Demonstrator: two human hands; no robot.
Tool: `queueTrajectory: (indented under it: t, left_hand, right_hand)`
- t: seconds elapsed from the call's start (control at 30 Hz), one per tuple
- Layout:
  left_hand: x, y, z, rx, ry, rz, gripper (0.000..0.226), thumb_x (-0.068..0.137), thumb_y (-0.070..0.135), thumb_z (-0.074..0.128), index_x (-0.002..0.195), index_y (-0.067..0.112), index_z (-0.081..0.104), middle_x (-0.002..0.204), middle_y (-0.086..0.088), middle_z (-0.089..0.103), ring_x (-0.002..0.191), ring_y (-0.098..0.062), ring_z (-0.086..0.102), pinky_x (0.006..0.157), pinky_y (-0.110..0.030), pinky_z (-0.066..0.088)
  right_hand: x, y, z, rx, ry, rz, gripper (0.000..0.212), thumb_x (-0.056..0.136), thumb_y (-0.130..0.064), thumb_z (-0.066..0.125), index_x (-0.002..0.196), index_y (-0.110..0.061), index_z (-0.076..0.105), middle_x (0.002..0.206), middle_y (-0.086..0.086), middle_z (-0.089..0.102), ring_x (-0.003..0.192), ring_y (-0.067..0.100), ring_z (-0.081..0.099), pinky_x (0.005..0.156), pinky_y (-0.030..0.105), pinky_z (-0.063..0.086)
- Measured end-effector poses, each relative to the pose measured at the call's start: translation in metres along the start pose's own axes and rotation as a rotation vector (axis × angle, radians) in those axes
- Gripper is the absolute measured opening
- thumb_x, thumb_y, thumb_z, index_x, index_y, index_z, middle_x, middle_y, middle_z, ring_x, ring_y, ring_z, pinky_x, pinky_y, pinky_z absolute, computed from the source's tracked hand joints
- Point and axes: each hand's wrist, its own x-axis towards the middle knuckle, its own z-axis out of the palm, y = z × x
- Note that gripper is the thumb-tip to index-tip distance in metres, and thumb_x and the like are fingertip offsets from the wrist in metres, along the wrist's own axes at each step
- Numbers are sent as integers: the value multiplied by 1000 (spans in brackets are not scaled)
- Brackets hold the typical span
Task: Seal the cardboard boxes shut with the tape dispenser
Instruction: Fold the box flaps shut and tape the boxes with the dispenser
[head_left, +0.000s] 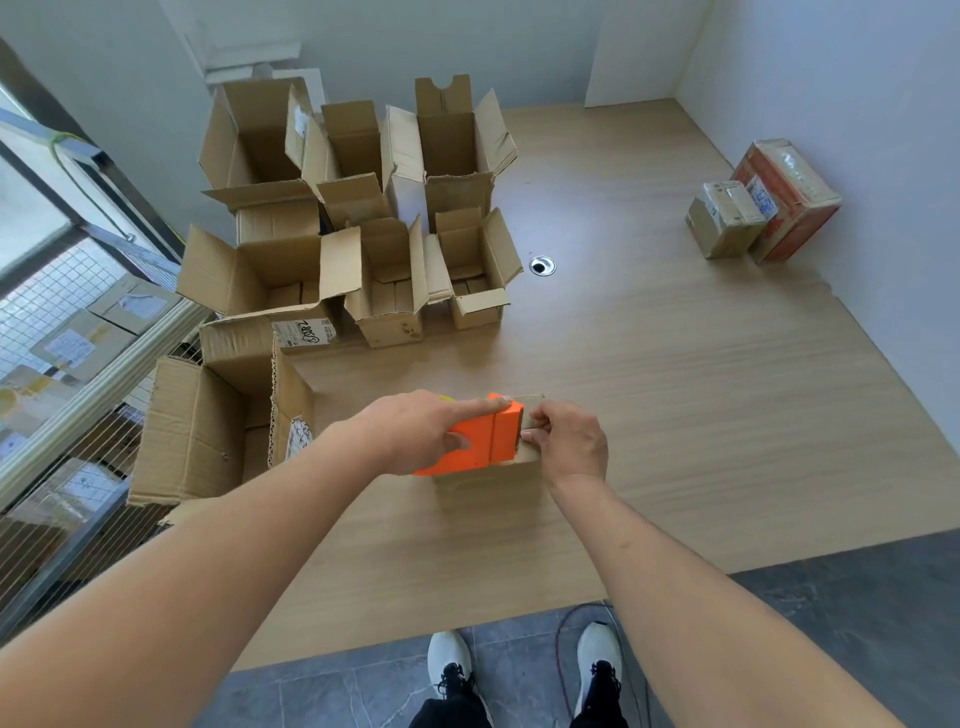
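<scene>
Right at the near middle of the wooden table (675, 395) sits one small closed cardboard box (488, 480), and the orange tape dispenser (480, 441) rests on top of it. The left hand (415, 431) grips the dispenser from the left side, its index finger stretched straight along the top edge and its thumb pressed against the near face. The right hand (569, 441) is at the dispenser's right end, fingers curled and pinching there at the front edge, touching the box top; whether it holds tape itself is too small to tell.

Beyond and to the left of the small box stand eight open cardboard boxes with flaps up. One large open box (208, 431) is just left of the left forearm. One wide open box (260, 280) lies behind that. Two smaller open boxes (387, 291) (475, 270) stand side by side farther from the small box. At the far back, four tall open boxes (249, 140) (353, 156) (405, 166) (457, 145) are packed in a row near the wall.

One round cable grommet (542, 265) is set in the tabletop, beyond the small box and slightly right. Well apart, far right of the small box against the wall, two taped parcels touch each other: one brown sealed box (724, 218) and one red-and-white parcel (789, 197).

Below the table edge, two white shoes (449, 660) (600, 654) stand on grey floor tiles (831, 597).
</scene>
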Motion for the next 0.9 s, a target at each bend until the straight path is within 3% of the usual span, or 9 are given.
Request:
queueTrajectory:
  t: [0.03, 0.13, 0.23, 0.4, 0.53, 0.6, 0.67, 0.77, 0.9]
  left_hand:
    - [0, 0, -3, -18, -19, -13, 62, 104, 46, 46, 142, 74, 5, 88, 1, 50, 84, -24, 54, 75, -39, 50]
    - [2, -3, -15, -82, -80, -33, 64, 104, 45, 49, 142, 75, 7, 88, 2, 49, 81, -23, 54, 77, -41, 51]
    - [-3, -12, -31, -97, -120, -32, 64, 105, 41, 49, 144, 73, 10, 89, 6, 48, 78, -16, 51, 75, -37, 44]
    - [-20, -40, -45, -110, -195, -33, 63, 104, 40, 52, 137, 79, 15, 107, 12, 50, 89, -15, 51, 83, -35, 43]
    - [-42, -74, -47, -145, -272, -104, 61, 103, 43, 53, 133, 83, 18, 132, 17, 49, 112, -16, 53, 98, -40, 45]
    - [-50, -87, -46, -197, -282, -128, 60, 102, 45, 53, 131, 84, 18, 142, 18, 45, 122, -17, 50, 106, -45, 43]
    - [-54, -91, -42, -208, -290, -153, 59, 102, 46, 53, 130, 85, 18, 144, 18, 42, 126, -18, 47, 108, -46, 42]
    - [-54, -94, -32, -222, -274, -171, 60, 103, 45, 52, 132, 84, 17, 147, 15, 42, 127, -19, 47, 108, -44, 41]
    - [-51, -91, -24, -210, -272, -205, 59, 104, 44, 49, 137, 79, 16, 134, 14, 43, 121, -19, 49, 100, -38, 43]
  right_hand:
    - [-1, -1, -1, -2, -13, -3, 10, 85, -12, 76, 92, -19, 71, 85, -9, 62, 67, -4, 55, 56, 16, 29]
    - [-2, -2, -2, -17, -26, -10, 10, 90, -9, 71, 93, -19, 70, 79, -12, 58, 60, -6, 49, 53, 14, 25]
    - [-2, -1, -2, -5, -17, -5, 13, 90, -6, 66, 92, -17, 70, 69, -15, 53, 51, -13, 46, 51, 10, 22]
    - [0, -1, -3, -17, -32, -2, 15, 93, -9, 62, 90, -22, 69, 70, -14, 62, 63, -10, 54, 54, 19, 27]
    - [5, 8, -6, -103, 10, -30, 11, 92, -11, 70, 92, -22, 73, 84, -9, 69, 70, 8, 47, 60, 25, 32]
    - [4, 9, -4, -117, 7, -62, 7, 92, -13, 71, 91, -20, 72, 82, -9, 63, 73, 11, 46, 59, 26, 31]
    - [1, 7, -1, -116, 11, -83, 6, 92, -15, 71, 88, -20, 70, 80, -10, 56, 75, 13, 47, 56, 27, 29]
    - [-1, 8, 8, -136, 36, -121, 7, 89, -15, 73, 88, -19, 69, 86, -6, 61, 80, 18, 54, 57, 27, 37]
    - [-3, 8, 11, -141, 50, -123, 13, 87, -9, 74, 86, -19, 65, 88, -6, 60, 82, 16, 53, 55, 28, 41]
